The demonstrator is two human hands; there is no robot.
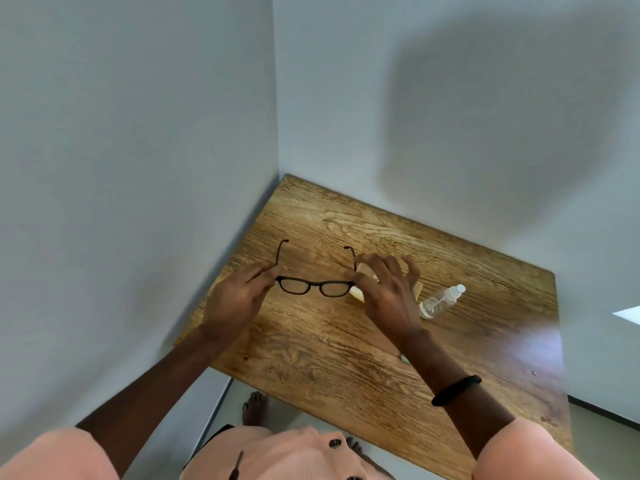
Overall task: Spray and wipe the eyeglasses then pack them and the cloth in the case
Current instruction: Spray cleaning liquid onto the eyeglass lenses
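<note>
Black-framed eyeglasses (313,285) are held above the wooden table (346,358) with both temples unfolded and pointing away from me. My left hand (235,299) pinches the frame's left corner at the hinge. My right hand (388,289) pinches the right corner, its other fingers spread. Under my right hand lies a beige case (358,294), mostly hidden. A small clear spray bottle (441,302) lies on its side just right of that hand. No cloth is visible.
The table stands in a corner between two pale walls, which meet at its far left. Its near edge runs diagonally in front of me. My bare feet show on the floor below the edge.
</note>
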